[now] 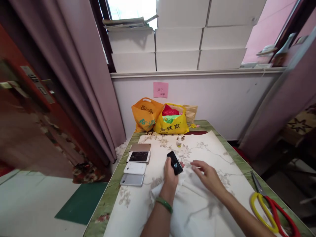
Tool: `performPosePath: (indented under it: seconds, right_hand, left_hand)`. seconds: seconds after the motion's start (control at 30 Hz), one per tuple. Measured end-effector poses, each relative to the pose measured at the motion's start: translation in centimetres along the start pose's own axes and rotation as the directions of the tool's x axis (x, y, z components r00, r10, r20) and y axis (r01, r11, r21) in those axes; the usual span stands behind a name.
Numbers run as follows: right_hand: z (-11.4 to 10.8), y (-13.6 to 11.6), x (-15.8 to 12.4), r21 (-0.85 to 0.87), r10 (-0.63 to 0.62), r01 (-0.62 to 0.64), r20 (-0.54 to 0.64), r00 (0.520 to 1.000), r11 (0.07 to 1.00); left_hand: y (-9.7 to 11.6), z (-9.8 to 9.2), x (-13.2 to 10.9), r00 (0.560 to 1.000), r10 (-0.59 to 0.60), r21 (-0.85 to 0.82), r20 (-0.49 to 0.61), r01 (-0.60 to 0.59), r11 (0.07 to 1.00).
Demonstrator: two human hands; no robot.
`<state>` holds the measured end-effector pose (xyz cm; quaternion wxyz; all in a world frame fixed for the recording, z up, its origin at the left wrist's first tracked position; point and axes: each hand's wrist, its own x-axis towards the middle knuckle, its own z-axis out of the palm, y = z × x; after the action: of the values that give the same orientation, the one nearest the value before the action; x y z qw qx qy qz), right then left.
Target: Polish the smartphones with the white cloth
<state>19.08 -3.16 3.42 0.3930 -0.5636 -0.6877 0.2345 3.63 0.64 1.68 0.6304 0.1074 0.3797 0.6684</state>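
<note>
My left hand (171, 172) is closed around a black smartphone (174, 163), held tilted above the table with a small bluish mark on its dark face. A green bangle (164, 204) circles the left wrist. Just right of the phone, my right hand (206, 173) hovers with bent fingers and a gap between thumb and forefinger; nothing shows in it. A crumpled white cloth or sheet (190, 210) lies under my forearms. Beyond the phone stands a small bottle (179, 142) with a white cap and yellowish base.
Several phones lie in a column at left, including a cracked white phone (138, 156) and a silver phone (132, 180). Red-and-yellow scissors (265, 200) rest at the right edge. An orange bag (146, 115) and a yellow bag (172, 126) stand at the back by the wall.
</note>
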Motion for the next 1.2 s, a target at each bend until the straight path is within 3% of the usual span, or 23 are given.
performPosePath:
  seconds: [0.13, 0.27, 0.37, 0.47, 0.63, 0.73, 0.8, 0.97, 1.1, 1.2]
  right_hand:
    - [-0.1, 0.9, 7.7, 0.082, 0.055, -0.049, -0.08, 0.995, 0.995]
    - [3.8, 0.9, 14.1, -0.003, 0.148, -0.15, -0.122, 0.981, 0.989]
    - [7.0, 1.2, 16.3, -0.016, 0.184, -0.189, -0.153, 0.971, 0.982]
    - [8.9, 1.4, 16.9, -0.009, 0.211, -0.215, -0.163, 0.964, 0.977]
    - [8.2, 0.5, 14.3, 0.055, 0.202, -0.194, -0.236, 0.951, 0.979]
    - [6.9, -0.5, 10.0, 0.157, 0.087, -0.035, -0.336, 0.938, 0.987]
    - [6.5, -0.9, 6.6, 0.104, 0.042, -0.005, -0.363, 0.931, 0.995]
    - [6.9, -0.5, 1.0, -0.081, -0.057, 0.034, -0.303, 0.951, 0.996]
    - [7.7, -0.6, 0.1, -0.134, -0.178, 0.152, -0.206, 0.962, 0.979]
    - [8.1, -0.7, 0.1, -0.151, -0.191, 0.166, -0.168, 0.967, 0.975]
  left_hand:
    - [-0.2, -1.8, 1.5, 0.988, -0.141, -0.151, 0.07, 0.15, 0.977]
    - [0.4, -1.9, 2.1, 0.976, -0.146, -0.229, 0.164, 0.182, 0.956]
    - [0.3, -2.1, 2.5, 0.971, -0.169, -0.244, 0.167, 0.207, 0.947]
    - [0.0, -2.4, 2.9, 0.973, -0.166, -0.26, 0.16, 0.204, 0.944]
    - [-0.2, -2.4, 3.2, 0.97, -0.16, -0.259, 0.181, 0.204, 0.944]
    - [0.0, -2.2, 3.0, 0.961, -0.174, -0.251, 0.213, 0.226, 0.941]
    - [0.1, -2.0, 2.8, 0.956, -0.181, -0.24, 0.232, 0.236, 0.941]
    - [-0.1, -2.2, 2.5, 0.954, -0.182, -0.217, 0.238, 0.235, 0.947]
    - [-0.3, -2.3, 2.4, 0.957, -0.173, -0.229, 0.234, 0.227, 0.947]
    - [-0.1, -2.2, 1.9, 0.962, -0.175, -0.241, 0.211, 0.225, 0.944]
